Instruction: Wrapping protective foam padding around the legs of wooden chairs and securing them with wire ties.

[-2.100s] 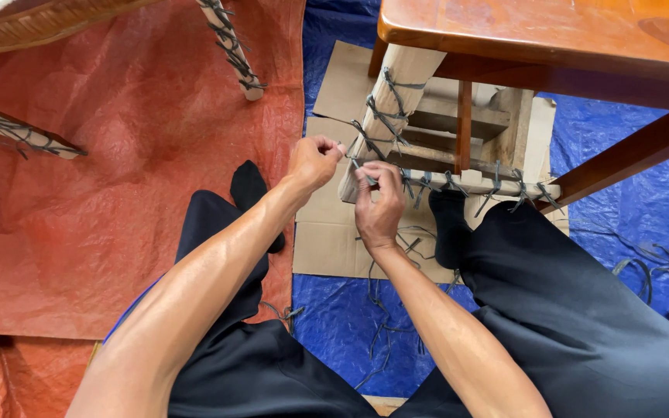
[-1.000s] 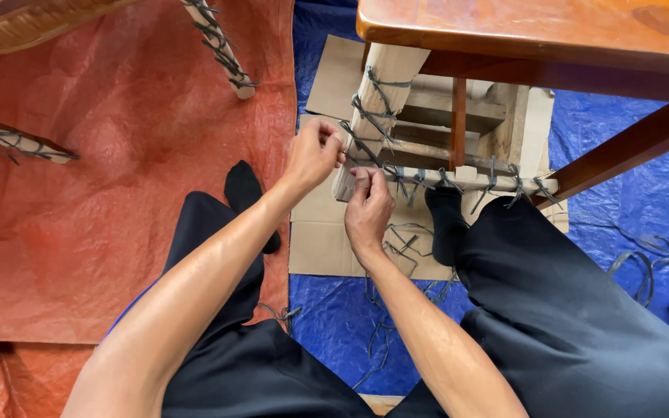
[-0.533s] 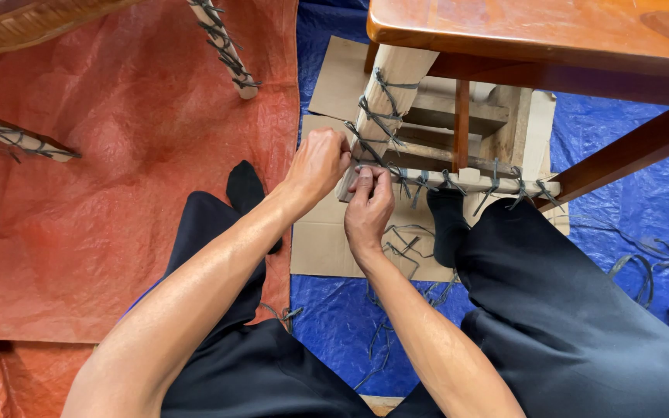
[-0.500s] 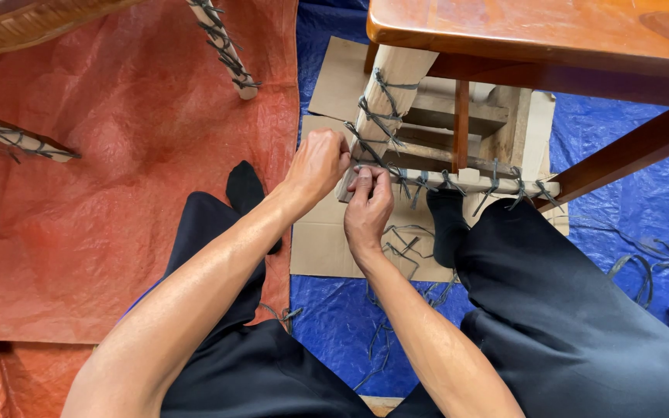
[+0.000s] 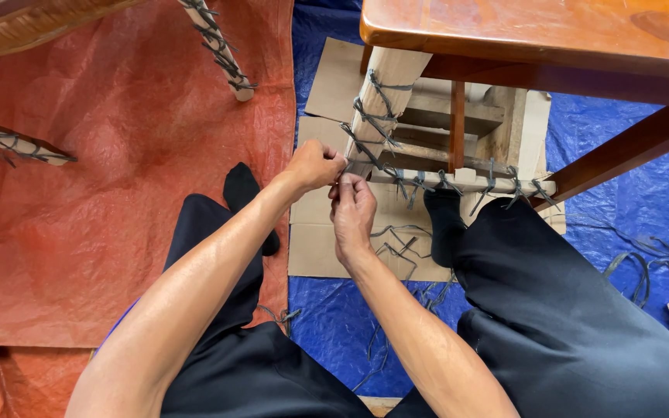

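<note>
Cardboard [image 5: 334,85] beneath hands [image 5: 315,164] on cord-wrapped leg [image 5: 377,108]

Bare forearms, black trousers [image 5: 567,325], black socks [image 5: 241,190]

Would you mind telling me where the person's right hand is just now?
In the head view, the right hand is at centre, beside the left hand, at the cord-wrapped chair leg.
</note>
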